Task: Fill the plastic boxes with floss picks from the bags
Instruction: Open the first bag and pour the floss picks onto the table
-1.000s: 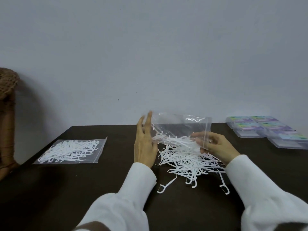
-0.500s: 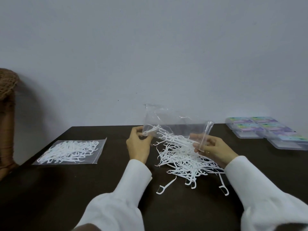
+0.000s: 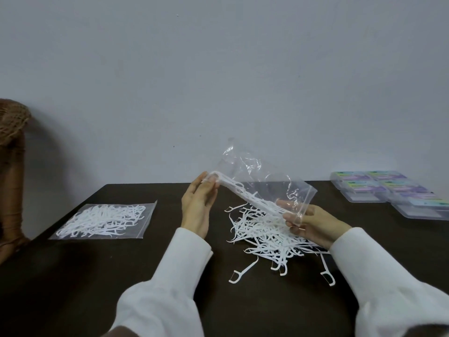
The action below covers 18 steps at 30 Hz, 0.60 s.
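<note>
A clear plastic bag is held tilted above the dark table. My left hand pinches its raised corner, and my right hand grips its lower open end. A few white floss picks still slide along the bag's inside toward the opening. Under it lies a loose pile of white floss picks. A second bag full of floss picks lies flat at the left. Several closed clear plastic boxes with coloured labels sit at the far right.
A brown wicker object stands at the left edge beside the table. A plain grey wall rises right behind the table's far edge. A few stray picks lie nearer to me than the pile.
My left hand has lifted the bag's corner higher and tipped the bag more steeply. More picks have slid out onto the pile. My right hand has stayed at the open end.
</note>
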Tool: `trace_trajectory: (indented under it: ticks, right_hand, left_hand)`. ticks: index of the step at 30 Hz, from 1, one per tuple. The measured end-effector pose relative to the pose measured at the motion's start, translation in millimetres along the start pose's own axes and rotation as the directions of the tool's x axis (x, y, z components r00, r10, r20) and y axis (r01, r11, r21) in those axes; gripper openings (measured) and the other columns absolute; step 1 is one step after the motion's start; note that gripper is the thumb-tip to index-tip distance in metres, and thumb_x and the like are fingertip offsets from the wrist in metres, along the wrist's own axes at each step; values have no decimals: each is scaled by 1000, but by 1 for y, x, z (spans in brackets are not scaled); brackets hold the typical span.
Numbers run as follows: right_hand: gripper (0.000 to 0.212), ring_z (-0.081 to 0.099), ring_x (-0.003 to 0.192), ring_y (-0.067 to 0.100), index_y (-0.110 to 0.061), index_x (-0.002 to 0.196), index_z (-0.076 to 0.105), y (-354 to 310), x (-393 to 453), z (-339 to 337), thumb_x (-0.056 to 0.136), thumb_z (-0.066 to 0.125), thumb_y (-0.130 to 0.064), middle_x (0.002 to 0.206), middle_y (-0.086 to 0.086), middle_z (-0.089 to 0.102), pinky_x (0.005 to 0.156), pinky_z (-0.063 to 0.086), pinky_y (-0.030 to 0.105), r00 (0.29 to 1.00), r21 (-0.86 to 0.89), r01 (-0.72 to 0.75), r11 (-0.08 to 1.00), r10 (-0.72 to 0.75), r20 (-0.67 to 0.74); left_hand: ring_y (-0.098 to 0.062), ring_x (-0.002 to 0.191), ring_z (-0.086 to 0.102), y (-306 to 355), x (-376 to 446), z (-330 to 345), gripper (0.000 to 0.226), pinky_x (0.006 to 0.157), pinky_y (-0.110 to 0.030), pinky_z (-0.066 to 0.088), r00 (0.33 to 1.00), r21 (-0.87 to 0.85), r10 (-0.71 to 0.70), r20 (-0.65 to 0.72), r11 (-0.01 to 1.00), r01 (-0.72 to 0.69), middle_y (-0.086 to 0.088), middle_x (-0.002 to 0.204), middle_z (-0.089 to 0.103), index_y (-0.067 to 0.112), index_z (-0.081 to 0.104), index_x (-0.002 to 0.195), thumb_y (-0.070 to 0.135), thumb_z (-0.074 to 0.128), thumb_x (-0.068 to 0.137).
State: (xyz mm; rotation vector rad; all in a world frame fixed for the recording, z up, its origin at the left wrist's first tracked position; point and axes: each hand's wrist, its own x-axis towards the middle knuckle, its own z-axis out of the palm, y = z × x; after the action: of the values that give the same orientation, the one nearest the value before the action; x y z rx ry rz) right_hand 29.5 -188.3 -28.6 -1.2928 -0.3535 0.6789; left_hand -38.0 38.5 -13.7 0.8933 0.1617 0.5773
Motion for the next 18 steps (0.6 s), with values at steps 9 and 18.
trace_trajectory:
  ticks: [9,18]
  right_hand:
    - [50,59,56,8,-10,106,63,3,3,-4,59,74,4,72,-1,65,51,50,19,999,21,1,1000,-2,40]
    - [70,64,68,14,-6,121,56,3,0,2,54,76,-5,83,5,65,55,54,20,999,58,49,997,-49,-8]
  left_hand:
    - [-3,90,64,5,-5,6,36,90,-23,47,978,12,-15,206,1000,12,8,106,67,22,54,125,11,53,90]
    - [-13,107,61,-4,-15,17,39,91,-28,52,937,93,-103,334,993,76,0,123,62,21,51,131,12,48,94]
